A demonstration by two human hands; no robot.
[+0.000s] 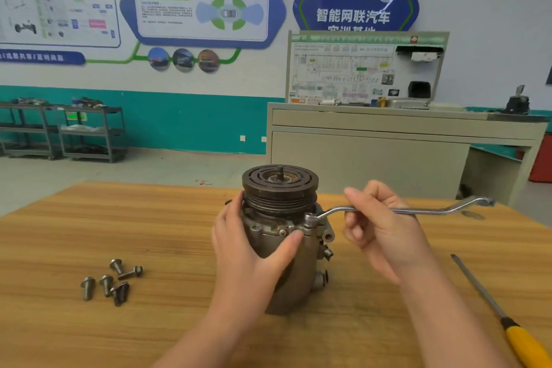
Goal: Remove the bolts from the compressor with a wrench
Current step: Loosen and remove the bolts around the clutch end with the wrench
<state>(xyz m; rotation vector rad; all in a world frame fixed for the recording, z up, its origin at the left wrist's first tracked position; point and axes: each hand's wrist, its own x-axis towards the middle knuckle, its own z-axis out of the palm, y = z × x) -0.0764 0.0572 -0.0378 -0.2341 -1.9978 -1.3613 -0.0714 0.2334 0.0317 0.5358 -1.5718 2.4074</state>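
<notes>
A grey metal compressor (301, 272) stands upright on the wooden table (119, 233), its dark grooved pulley (280, 188) on top. My left hand (251, 251) wraps around the body's left side, thumb resting near the flange. A silver offset ring wrench (418, 210) sits with its ring end on a bolt (310, 219) at the flange's right front. My right hand (379, 224) pinches the wrench's shaft, and the handle runs off to the right. Several loose bolts (110, 282) lie on the table at the left.
A screwdriver with a yellow handle (507, 323) lies on the table at the lower right. Behind the table stand a beige cabinet (373, 152) with a training board and grey shelf carts (74, 131) by the wall at the left.
</notes>
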